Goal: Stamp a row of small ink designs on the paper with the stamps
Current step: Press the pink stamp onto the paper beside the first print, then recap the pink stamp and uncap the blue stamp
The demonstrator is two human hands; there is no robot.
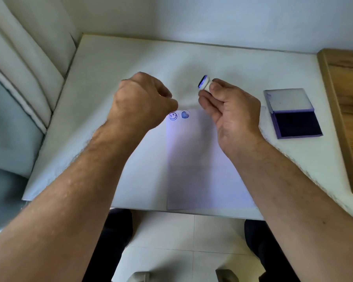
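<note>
A white sheet of paper (200,159) lies on the white table (114,64) in front of me. Near its top edge are two blue prints side by side: a smiley face (173,116) and a heart (185,114). My right hand (230,110) holds a small round white stamp (204,83) above the paper, its inked blue face tilted up and to the left. My left hand (141,100) hovers over the paper's top left corner with the fingers curled in; what it holds, if anything, is hidden. An open purple ink pad (297,124) sits to the right.
A wooden board (346,110) lies along the table's right edge. A cushioned seat (18,78) stands to the left of the table. The wall runs behind the table's far edge. Tiled floor and my legs show below the near edge.
</note>
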